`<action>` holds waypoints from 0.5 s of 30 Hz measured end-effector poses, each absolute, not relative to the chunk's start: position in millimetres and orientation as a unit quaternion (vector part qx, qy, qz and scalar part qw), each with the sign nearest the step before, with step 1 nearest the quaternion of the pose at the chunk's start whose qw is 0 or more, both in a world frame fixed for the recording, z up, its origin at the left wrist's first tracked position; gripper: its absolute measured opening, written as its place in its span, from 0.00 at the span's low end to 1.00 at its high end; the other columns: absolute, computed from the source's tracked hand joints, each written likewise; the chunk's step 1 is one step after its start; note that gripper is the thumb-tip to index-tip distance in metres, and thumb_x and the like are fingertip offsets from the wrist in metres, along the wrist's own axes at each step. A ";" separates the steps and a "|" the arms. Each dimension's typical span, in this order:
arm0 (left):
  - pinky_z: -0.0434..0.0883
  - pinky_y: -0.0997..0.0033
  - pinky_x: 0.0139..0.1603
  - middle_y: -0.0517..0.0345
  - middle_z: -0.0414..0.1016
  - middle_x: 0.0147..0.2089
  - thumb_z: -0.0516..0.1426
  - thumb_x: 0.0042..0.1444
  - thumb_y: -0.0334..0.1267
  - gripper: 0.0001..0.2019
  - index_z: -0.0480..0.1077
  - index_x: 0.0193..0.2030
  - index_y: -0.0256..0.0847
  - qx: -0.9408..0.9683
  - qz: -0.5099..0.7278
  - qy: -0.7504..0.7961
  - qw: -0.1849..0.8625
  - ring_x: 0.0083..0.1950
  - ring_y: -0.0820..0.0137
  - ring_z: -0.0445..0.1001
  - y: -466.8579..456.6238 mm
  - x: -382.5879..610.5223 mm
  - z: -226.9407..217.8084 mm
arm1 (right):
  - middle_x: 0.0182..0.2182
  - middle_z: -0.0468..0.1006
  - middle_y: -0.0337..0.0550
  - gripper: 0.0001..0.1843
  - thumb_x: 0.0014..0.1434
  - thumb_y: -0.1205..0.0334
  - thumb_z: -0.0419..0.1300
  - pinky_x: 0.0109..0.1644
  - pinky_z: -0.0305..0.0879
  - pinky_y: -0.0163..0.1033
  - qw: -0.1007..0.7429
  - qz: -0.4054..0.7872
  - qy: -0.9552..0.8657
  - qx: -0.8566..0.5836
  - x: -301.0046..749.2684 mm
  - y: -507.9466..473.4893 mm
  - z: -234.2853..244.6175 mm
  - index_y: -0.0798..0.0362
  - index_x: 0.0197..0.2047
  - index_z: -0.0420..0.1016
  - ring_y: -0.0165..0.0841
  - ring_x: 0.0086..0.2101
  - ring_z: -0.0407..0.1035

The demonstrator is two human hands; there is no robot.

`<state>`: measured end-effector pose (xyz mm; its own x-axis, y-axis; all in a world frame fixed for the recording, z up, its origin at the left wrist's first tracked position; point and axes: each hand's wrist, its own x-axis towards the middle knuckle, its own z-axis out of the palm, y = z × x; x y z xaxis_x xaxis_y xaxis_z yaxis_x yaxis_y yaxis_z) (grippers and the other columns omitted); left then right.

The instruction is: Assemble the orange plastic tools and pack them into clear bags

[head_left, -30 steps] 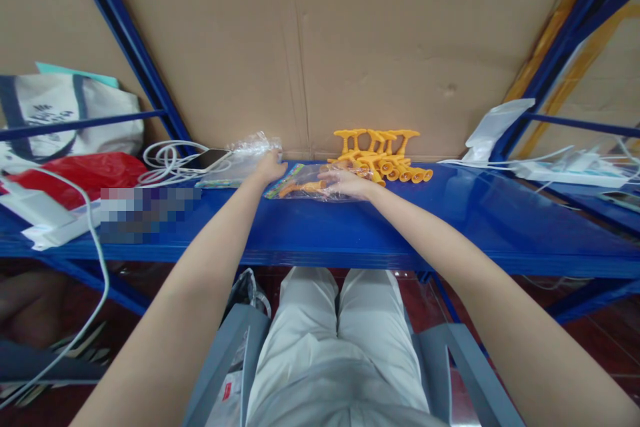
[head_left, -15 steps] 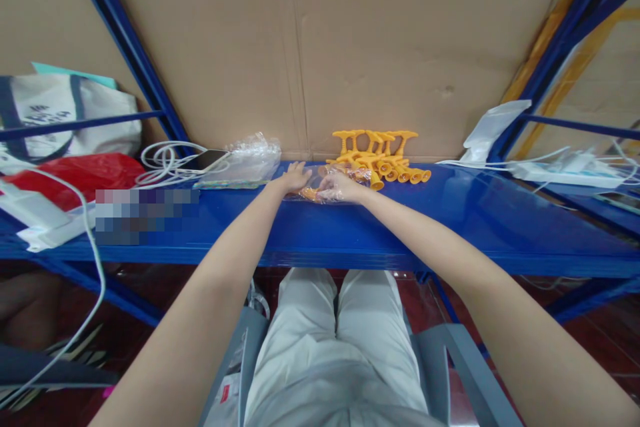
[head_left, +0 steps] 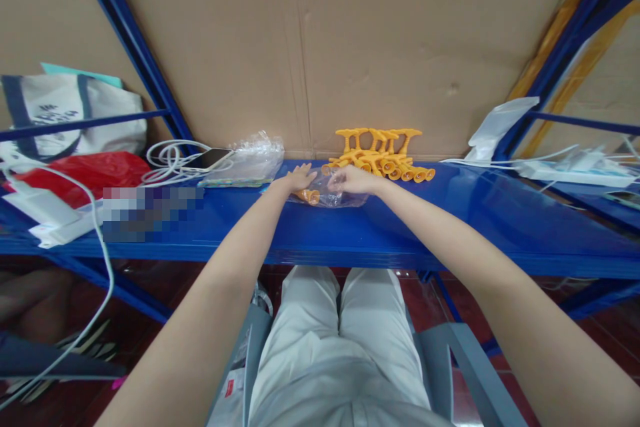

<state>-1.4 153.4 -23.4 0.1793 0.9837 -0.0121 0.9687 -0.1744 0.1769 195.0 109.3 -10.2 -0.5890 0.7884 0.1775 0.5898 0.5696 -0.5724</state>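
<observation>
A clear plastic bag (head_left: 345, 200) lies on the blue shelf between my hands. One yellow plastic piece with a cone-shaped end (head_left: 311, 197) shows at its left part, partly under my left hand (head_left: 301, 177). That hand presses down from above with its fingers stretched out. Fingers bent together, my right hand (head_left: 354, 180) pinches the bag's film further right; the fingertips are partly hidden. Just behind it sits a pile of similar yellow plastic pieces (head_left: 379, 153), several with T-shaped ends standing up and round cups facing me.
Left of my hands are a stack of clear bags (head_left: 257, 160), a phone (head_left: 215, 158), a coiled white cable (head_left: 167, 159), a red bag (head_left: 83, 177) and a power strip (head_left: 70, 227). Another power strip (head_left: 575, 172) lies right. A cardboard wall (head_left: 300, 47) closes the back.
The bagged yellow piece now shows at the left, by my left hand, cup end towards me. My right hand has shifted slightly right relative to it, and the bag film lies flatter between my hands.
</observation>
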 end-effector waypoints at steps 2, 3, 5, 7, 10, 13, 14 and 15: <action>0.48 0.53 0.75 0.48 0.37 0.79 0.36 0.70 0.49 0.33 0.41 0.78 0.38 0.754 0.008 0.654 0.066 0.78 0.57 0.39 146.8 1.4 -18.8 | 0.30 0.82 0.46 0.11 0.60 0.68 0.57 0.43 0.72 0.39 0.181 0.102 -0.858 -0.470 210.7 103.6 1.5 0.58 0.35 0.82 0.35 0.34 0.77; 0.48 0.53 0.75 0.50 0.35 0.79 0.35 0.70 0.50 0.33 0.39 0.78 0.38 0.749 -0.010 0.660 0.064 0.79 0.57 0.38 143.9 2.9 -16.9 | 0.32 0.83 0.49 0.11 0.60 0.67 0.57 0.45 0.72 0.40 0.173 0.027 -0.833 -0.525 219.3 99.9 5.9 0.58 0.35 0.82 0.39 0.37 0.78; 0.47 0.52 0.75 0.52 0.34 0.79 0.32 0.70 0.50 0.34 0.38 0.78 0.38 0.738 -0.034 0.671 0.063 0.79 0.57 0.36 139.6 5.7 -14.8 | 0.39 0.83 0.57 0.13 0.62 0.65 0.56 0.49 0.70 0.44 0.162 -0.081 -0.766 -0.616 236.9 92.0 10.6 0.59 0.39 0.82 0.45 0.45 0.78; 0.47 0.50 0.76 0.53 0.34 0.79 0.31 0.69 0.51 0.34 0.38 0.78 0.38 0.730 -0.040 0.680 0.063 0.79 0.57 0.36 137.6 7.9 -15.0 | 0.43 0.82 0.62 0.17 0.65 0.60 0.54 0.51 0.70 0.46 0.143 -0.125 -0.713 -0.675 253.6 85.0 10.1 0.60 0.44 0.82 0.49 0.50 0.76; 0.45 0.47 0.76 0.54 0.34 0.79 0.30 0.69 0.51 0.34 0.39 0.78 0.37 0.725 -0.031 0.685 0.062 0.79 0.56 0.35 137.7 9.5 -18.3 | 0.44 0.82 0.62 0.21 0.65 0.51 0.55 0.51 0.70 0.46 0.103 -0.109 -0.679 -0.718 273.0 79.0 5.3 0.59 0.46 0.82 0.51 0.51 0.75; 0.46 0.45 0.75 0.53 0.35 0.79 0.30 0.69 0.49 0.34 0.41 0.77 0.38 0.725 -0.019 0.685 0.066 0.79 0.56 0.35 139.7 9.0 -22.0 | 0.41 0.83 0.60 0.26 0.65 0.43 0.54 0.50 0.71 0.46 0.073 -0.039 -0.692 -0.718 280.5 77.4 2.4 0.57 0.43 0.82 0.50 0.49 0.77; 0.47 0.44 0.75 0.53 0.35 0.79 0.31 0.69 0.49 0.33 0.42 0.77 0.38 0.725 -0.016 0.685 0.069 0.79 0.56 0.35 140.7 8.5 -23.1 | 0.41 0.83 0.60 0.28 0.64 0.41 0.54 0.50 0.71 0.46 0.071 -0.019 -0.697 -0.713 280.0 77.3 1.9 0.57 0.43 0.82 0.50 0.48 0.77; 0.48 0.44 0.75 0.52 0.36 0.79 0.31 0.69 0.49 0.33 0.43 0.77 0.38 0.726 -0.013 0.684 0.071 0.79 0.55 0.36 141.9 7.9 -24.0 | 0.41 0.83 0.60 0.29 0.64 0.39 0.54 0.51 0.71 0.46 0.071 -0.005 -0.701 -0.710 278.3 77.3 1.5 0.57 0.42 0.82 0.50 0.48 0.77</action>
<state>7.9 141.9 -24.0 0.0635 0.9911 -0.1170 0.9949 -0.0537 0.0854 278.3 77.3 1.5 0.0175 0.9941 0.1073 0.9955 -0.0073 -0.0942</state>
